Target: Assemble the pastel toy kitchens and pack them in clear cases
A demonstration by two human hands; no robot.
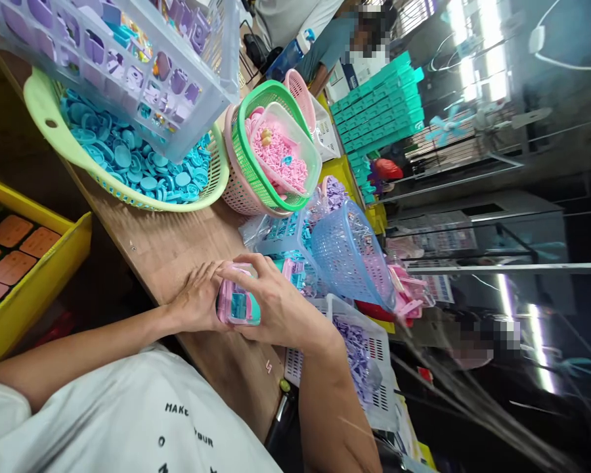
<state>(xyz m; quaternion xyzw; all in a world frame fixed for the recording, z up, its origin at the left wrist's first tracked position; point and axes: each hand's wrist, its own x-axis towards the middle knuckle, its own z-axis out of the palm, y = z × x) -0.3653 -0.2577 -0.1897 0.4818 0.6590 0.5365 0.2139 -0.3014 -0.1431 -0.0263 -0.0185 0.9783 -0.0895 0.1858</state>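
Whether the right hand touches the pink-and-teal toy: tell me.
Touching. Head view: the right hand wraps around the pink-and-teal toy, no gap.

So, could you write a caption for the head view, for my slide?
Both hands hold a pink and teal toy part at a wooden table crowded with baskets of plastic pieces.

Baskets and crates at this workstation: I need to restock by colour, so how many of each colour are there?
Pale green basket: 1
Green basket: 1
Pink baskets: 2
Blue basket: 1
White crates: 3
Total: 8
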